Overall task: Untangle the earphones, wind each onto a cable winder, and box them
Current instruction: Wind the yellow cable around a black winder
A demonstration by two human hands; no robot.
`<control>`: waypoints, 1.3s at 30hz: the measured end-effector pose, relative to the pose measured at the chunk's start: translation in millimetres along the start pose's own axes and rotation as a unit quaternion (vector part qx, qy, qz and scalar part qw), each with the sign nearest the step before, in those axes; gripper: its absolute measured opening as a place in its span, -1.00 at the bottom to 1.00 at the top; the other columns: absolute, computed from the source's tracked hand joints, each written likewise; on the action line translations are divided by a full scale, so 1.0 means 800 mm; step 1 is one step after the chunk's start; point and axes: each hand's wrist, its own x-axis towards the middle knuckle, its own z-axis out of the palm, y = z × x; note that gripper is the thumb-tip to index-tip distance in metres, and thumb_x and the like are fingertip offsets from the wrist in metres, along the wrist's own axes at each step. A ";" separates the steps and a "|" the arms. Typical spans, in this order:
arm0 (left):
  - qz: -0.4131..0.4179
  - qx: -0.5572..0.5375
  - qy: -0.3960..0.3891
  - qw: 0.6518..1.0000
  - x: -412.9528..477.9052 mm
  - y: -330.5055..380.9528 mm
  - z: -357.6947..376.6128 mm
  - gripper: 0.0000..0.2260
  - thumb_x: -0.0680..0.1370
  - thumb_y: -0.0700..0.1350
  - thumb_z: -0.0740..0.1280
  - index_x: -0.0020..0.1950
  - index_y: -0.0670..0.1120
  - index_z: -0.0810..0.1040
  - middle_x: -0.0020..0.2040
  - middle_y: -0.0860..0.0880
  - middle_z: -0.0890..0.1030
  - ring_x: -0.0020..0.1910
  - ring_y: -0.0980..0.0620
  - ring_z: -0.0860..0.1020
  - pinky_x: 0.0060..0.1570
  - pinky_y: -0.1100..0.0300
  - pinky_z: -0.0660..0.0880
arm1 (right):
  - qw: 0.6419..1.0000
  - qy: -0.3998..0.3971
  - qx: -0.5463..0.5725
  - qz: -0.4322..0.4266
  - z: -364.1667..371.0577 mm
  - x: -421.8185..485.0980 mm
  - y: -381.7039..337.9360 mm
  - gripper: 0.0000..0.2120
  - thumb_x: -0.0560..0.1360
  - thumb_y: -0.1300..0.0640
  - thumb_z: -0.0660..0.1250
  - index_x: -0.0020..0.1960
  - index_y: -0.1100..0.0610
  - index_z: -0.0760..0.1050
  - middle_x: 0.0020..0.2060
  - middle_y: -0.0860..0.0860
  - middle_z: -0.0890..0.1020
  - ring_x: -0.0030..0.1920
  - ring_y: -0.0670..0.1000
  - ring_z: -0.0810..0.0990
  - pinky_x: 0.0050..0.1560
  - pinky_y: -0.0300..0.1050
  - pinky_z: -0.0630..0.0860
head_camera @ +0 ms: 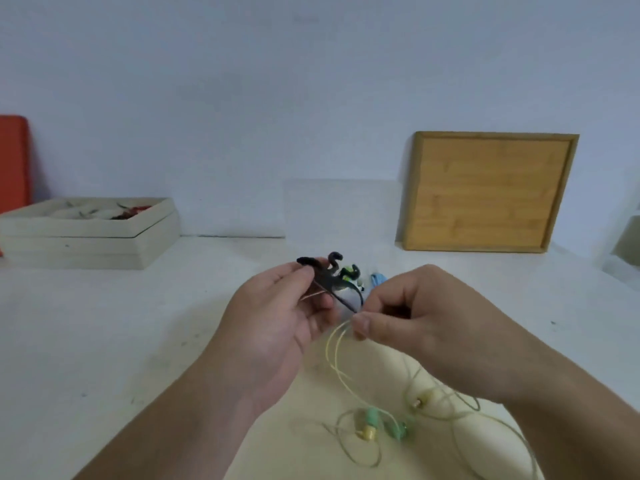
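My left hand point(277, 317) grips a black cable winder point(327, 275) with curled arms, raised above the table. My right hand point(412, 323) pinches the pale yellow-green earphone cable point(332, 355) just beside the winder's lower end. The cable loops down from the pinch to the table, where the green and yellow earbuds point(372, 424) and a gold plug point(417, 403) lie in loose coils. Behind the hands, partly hidden, lie more winders or earphones, one green and black point(351, 271) and one blue point(377, 278).
A beige open box point(90, 233) holding small items, some red, stands at the back left. A wooden lid or tray point(485, 192) leans on the wall at the back right. An orange object point(12, 161) shows at the left edge.
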 end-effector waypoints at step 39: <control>0.160 0.313 -0.057 0.934 -0.026 0.004 0.005 -0.72 0.40 -0.20 0.55 0.04 0.06 0.65 -0.04 -0.09 0.72 -0.13 0.05 0.72 -0.08 0.24 0.57 | 0.983 0.164 0.083 0.017 0.012 0.004 -0.008 -0.79 0.49 0.24 0.38 -0.33 0.17 0.57 -0.37 0.03 0.68 -0.31 0.00 0.69 -0.14 0.08 0.65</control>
